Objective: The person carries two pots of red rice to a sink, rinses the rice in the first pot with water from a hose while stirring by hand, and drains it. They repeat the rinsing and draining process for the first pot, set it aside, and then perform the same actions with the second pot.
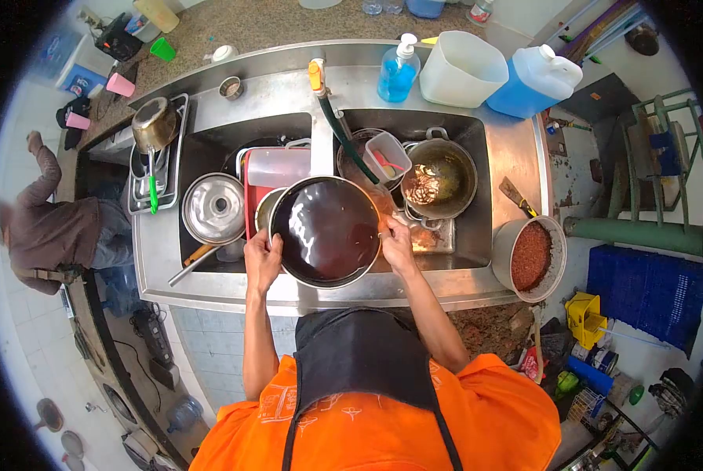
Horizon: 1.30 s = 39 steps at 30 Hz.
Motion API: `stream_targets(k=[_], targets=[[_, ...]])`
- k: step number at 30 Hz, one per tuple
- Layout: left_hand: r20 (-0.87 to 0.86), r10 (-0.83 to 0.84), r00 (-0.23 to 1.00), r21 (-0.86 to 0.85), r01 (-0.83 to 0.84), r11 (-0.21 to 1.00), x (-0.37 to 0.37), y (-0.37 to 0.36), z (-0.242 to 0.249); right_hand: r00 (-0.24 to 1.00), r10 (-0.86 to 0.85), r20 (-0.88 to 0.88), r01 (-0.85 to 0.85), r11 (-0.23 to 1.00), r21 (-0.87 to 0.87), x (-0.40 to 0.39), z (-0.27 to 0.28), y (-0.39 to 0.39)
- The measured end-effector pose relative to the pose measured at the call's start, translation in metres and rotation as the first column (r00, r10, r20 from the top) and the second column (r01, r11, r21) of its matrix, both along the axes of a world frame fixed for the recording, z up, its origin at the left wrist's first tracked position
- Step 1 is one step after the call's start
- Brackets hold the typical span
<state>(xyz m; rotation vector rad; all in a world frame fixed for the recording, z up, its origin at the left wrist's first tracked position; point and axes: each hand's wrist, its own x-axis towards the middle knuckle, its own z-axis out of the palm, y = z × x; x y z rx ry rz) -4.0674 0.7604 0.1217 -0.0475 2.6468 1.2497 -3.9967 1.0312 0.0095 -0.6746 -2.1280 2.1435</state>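
Both my hands hold a wide round pan (328,231) with a pale rim and a dark, glossy inside, over the sink's middle divider and front edge. My left hand (264,261) grips its left rim, thumb on top. At the right side, the fingers of my right hand (397,243) close round the edge. Beneath the pan's left part lie a red tray (254,202) and a clear plastic container (279,166). A large metal pot (455,177) stands in the right basin, with a small plastic tub (384,157) holding something red beside it.
A green hose (344,133) runs from the tap (315,77) into the right basin. Left are a lidded pot (213,208) and a rack (180,125). A pot of reddish grains (530,255) sits at the right edge. Another person (57,220) is at far left.
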Motion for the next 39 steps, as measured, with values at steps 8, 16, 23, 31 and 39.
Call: stream_targets(k=[8,16,23,31,39], targets=[[-0.039,-0.018,0.999,-0.041,0.017,0.999,0.0,-0.001,0.001,0.999,0.004,0.046,-0.005,1.0,0.017,0.002,-0.003,0.003],[-0.027,-0.011,1.0,-0.023,0.01,1.0,0.002,0.005,0.019,0.999,0.015,0.04,-0.016,1.0,0.027,-0.001,0.01,0.001],[-0.175,-0.06,0.983,-0.05,0.052,0.997,0.002,0.002,0.015,0.995,0.082,0.049,-0.089,0.981,0.171,0.001,-0.015,0.003],[-0.09,-0.049,0.995,-0.045,0.045,0.998,0.003,0.01,0.036,0.994,0.086,0.068,-0.087,0.996,-0.001,0.002,0.005,0.0],[-0.109,-0.081,0.991,-0.061,0.075,0.995,0.004,0.009,0.04,0.989,0.142,0.039,-0.146,0.983,0.108,0.003,-0.01,0.001]])
